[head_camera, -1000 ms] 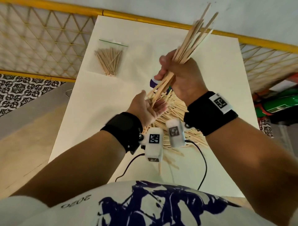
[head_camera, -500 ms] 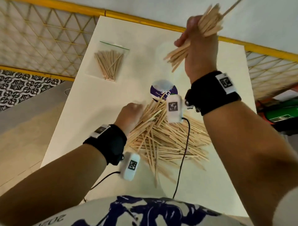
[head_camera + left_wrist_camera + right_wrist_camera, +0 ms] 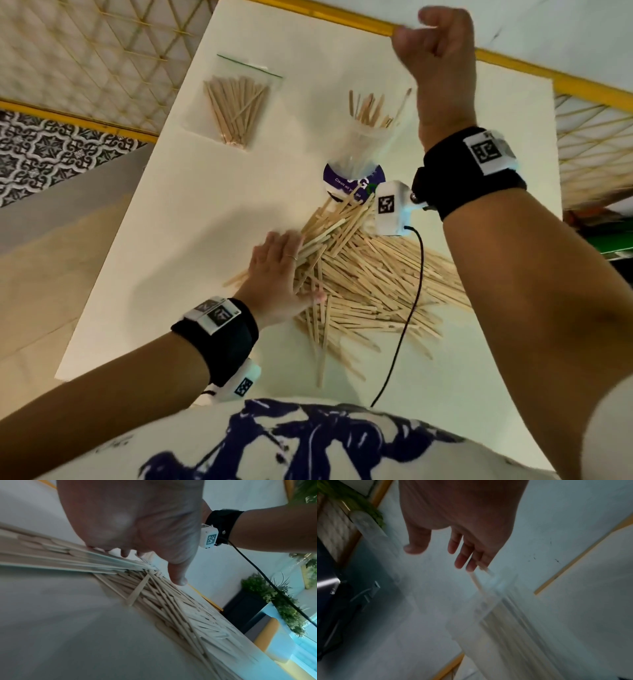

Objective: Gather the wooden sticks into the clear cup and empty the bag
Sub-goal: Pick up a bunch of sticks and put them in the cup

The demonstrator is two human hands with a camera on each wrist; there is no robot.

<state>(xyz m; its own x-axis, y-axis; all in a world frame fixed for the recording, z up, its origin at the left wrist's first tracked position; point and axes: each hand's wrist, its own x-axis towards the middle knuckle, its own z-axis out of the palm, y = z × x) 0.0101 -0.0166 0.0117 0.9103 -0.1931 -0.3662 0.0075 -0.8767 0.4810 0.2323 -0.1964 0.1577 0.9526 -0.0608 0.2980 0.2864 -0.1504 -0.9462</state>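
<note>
A clear cup (image 3: pixel 361 147) with a purple label at its base stands mid-table with several wooden sticks (image 3: pixel 373 109) upright in it. My right hand (image 3: pixel 435 51) hangs high above and just right of the cup, fingers loose and empty. In the blurred right wrist view the right hand (image 3: pixel 467 555) hovers over the cup (image 3: pixel 496 609). A big loose pile of sticks (image 3: pixel 373 284) lies in front of the cup. My left hand (image 3: pixel 277 270) lies palm down on the pile's left edge, fingers straight. The left wrist view shows the left hand (image 3: pixel 137 534) on the sticks (image 3: pixel 171 608). A zip bag (image 3: pixel 236 106) holding sticks lies at the far left.
The white table (image 3: pixel 154 240) ends at its left edge close to the bag, with floor below. A yellow rail (image 3: pixel 342 17) runs behind the table. A black cable (image 3: pixel 407 308) from my right wrist crosses the pile.
My right hand lifted the bundle up over the cup and let it go; the sticks now stand in the cup. My left hand dropped palm down onto the pile.
</note>
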